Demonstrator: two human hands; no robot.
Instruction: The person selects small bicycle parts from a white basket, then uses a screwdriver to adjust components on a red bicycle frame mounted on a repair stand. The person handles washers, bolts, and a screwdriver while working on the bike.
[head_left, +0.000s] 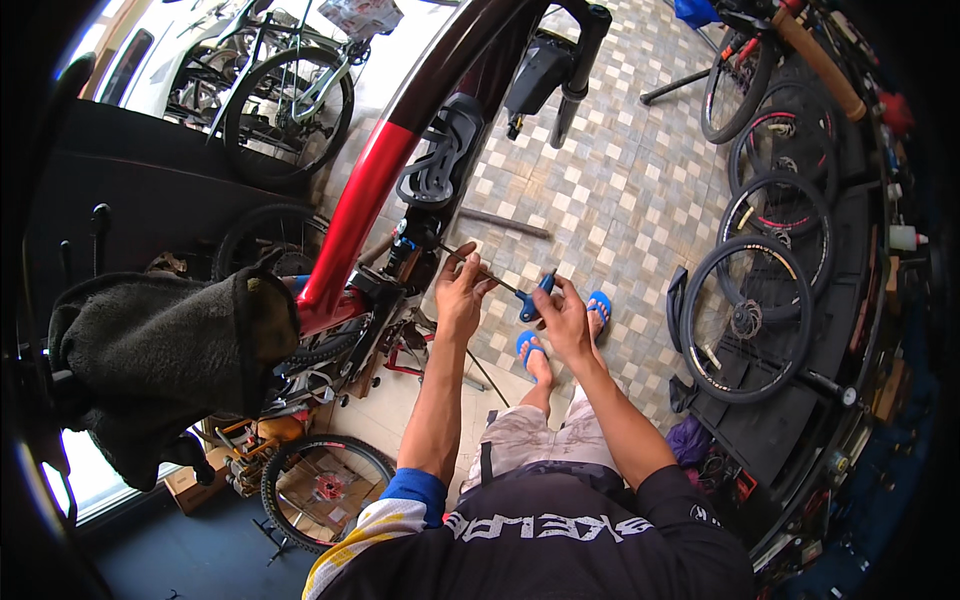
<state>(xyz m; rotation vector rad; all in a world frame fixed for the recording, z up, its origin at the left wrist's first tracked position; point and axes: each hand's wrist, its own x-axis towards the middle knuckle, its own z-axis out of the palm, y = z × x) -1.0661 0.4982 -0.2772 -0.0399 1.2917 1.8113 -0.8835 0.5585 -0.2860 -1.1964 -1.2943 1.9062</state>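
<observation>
A blue-handled T-handle hex key (538, 298) is in both my hands, its thin dark shaft pointing up and left. My right hand (564, 320) is closed round the blue handle. Fingers of my left hand (460, 292) pinch the shaft nearer its tip. That tip reaches toward a black shock and linkage area (412, 245) on a bicycle frame (370, 185), red fading to black. Whether it sits in a bolt, I cannot tell. Just above is a black bottle cage (440, 160) on the frame. A dark cloth (170, 345) covers part of the bike at the left.
Several wheels (745, 320) lean along a black bench on the right. A dark bar (505, 222) lies on the tiled floor (600, 190) beyond my hands. A loose wheel (325, 490) is at lower left. Another bicycle (290, 105) stands at far left.
</observation>
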